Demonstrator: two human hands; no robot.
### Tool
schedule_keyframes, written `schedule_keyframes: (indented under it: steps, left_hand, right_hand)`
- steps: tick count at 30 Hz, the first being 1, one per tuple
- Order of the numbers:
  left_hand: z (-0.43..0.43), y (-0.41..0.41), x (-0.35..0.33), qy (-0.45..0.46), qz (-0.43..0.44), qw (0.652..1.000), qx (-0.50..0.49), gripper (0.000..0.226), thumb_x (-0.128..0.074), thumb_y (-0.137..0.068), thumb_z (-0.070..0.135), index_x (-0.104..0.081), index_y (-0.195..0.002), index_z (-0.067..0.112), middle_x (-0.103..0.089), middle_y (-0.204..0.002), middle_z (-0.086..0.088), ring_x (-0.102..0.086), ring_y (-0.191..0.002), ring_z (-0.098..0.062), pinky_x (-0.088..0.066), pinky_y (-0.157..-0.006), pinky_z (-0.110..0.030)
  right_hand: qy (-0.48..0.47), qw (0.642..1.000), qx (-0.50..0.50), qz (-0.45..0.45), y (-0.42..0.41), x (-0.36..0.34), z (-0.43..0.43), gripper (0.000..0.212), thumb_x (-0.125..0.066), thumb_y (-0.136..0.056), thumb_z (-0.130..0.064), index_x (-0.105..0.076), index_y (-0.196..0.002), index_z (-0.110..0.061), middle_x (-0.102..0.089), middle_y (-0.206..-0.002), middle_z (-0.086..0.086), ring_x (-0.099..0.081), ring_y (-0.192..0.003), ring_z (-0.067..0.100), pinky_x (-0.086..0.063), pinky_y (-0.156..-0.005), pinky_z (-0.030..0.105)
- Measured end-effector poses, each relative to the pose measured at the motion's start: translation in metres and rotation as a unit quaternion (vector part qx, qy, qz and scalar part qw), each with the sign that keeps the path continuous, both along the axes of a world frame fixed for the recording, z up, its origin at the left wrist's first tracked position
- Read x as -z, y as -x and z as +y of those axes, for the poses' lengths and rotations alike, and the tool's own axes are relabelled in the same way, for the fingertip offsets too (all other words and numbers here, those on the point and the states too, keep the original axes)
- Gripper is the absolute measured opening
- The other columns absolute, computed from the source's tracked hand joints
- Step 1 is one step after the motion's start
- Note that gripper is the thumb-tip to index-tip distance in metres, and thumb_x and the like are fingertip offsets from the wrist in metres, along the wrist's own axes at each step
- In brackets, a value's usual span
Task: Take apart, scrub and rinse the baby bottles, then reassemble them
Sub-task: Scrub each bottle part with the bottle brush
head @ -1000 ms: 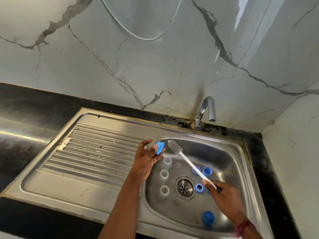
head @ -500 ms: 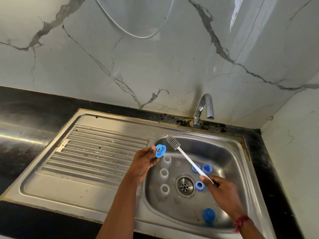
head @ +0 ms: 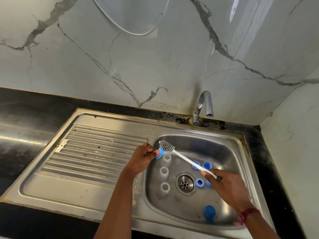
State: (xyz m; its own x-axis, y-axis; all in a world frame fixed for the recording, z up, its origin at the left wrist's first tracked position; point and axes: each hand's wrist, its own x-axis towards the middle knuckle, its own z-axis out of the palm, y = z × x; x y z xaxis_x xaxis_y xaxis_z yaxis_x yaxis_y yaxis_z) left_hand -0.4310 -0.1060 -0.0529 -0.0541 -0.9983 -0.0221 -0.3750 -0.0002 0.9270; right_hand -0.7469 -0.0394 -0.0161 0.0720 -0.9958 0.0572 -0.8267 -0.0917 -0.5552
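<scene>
I am pinching a blue collar ring [head: 160, 152] between thumb and curled fingers of my left hand [head: 143, 159], over the left edge of the sink [head: 224, 144]. My right hand [head: 227, 187] is gripping the white brush [head: 186, 160] by its handle end, with the bristles touching the ring. Disassembly is looking finished (three clear bottles [head: 164, 172] are standing open in the basin and loose blue parts [head: 199, 182] are lying right of the drain). By my reckoning, most scrubbing, all rinsing (no water is showing at the tap [head: 203, 104]) and reassembly are still waiting.

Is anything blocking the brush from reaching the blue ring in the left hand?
Nothing visible does. The brush head sits against the blue ring, which the left hand pinches; the right hand grips the handle.
</scene>
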Motion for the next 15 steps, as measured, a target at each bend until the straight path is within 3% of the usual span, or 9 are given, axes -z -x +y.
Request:
schedule_keyframes:
  steps: [3,6,10,15]
  left_hand:
    - [0.000,-0.001,-0.007,0.007,0.008,1.000,0.022,0.017,-0.068,-0.092,0.010,-0.074,-0.076,0.009,-0.051,-0.076,-0.003,-0.048,-0.070,-0.007,-0.036,-0.065,-0.013]
    - [0.003,0.003,-0.012,0.014,0.099,0.995,0.029,0.032,-0.066,-0.093,0.014,-0.069,-0.066,0.031,-0.048,-0.073,0.008,-0.045,-0.069,-0.001,-0.036,-0.069,-0.016]
    - [0.004,0.004,-0.018,0.005,0.159,0.987,0.003,0.026,-0.061,-0.088,0.029,-0.070,-0.064,0.032,-0.051,-0.069,0.016,-0.046,-0.070,-0.003,-0.037,-0.072,-0.018]
    - [0.007,0.007,-0.013,-0.040,0.206,0.978,0.002,0.039,-0.058,-0.096,0.012,-0.071,-0.065,0.030,-0.055,-0.067,0.017,-0.052,-0.070,0.001,-0.042,-0.072,-0.018]
  right_hand:
    - [0.012,1.000,-0.014,0.011,-0.001,-0.002,-0.003,0.040,-0.049,-0.085,-0.068,-0.068,-0.070,-0.036,-0.052,-0.050,-0.007,-0.052,-0.049,0.009,-0.045,-0.056,0.020]
    - [0.011,0.999,-0.025,0.028,-0.001,-0.002,-0.007,0.041,-0.049,-0.086,-0.065,-0.072,-0.076,-0.033,-0.055,-0.052,-0.006,-0.053,-0.049,0.005,-0.045,-0.059,0.015]
    - [0.029,0.998,-0.027,0.052,0.001,0.006,-0.005,0.050,-0.045,-0.084,-0.071,-0.072,-0.075,-0.030,-0.050,-0.049,-0.009,-0.051,-0.049,0.009,-0.042,-0.049,0.021]
    - [0.028,1.000,0.008,0.000,0.000,0.011,0.001,0.037,-0.052,-0.085,-0.067,-0.073,-0.076,-0.038,-0.056,-0.054,-0.012,-0.054,-0.051,0.009,-0.047,-0.048,0.028]
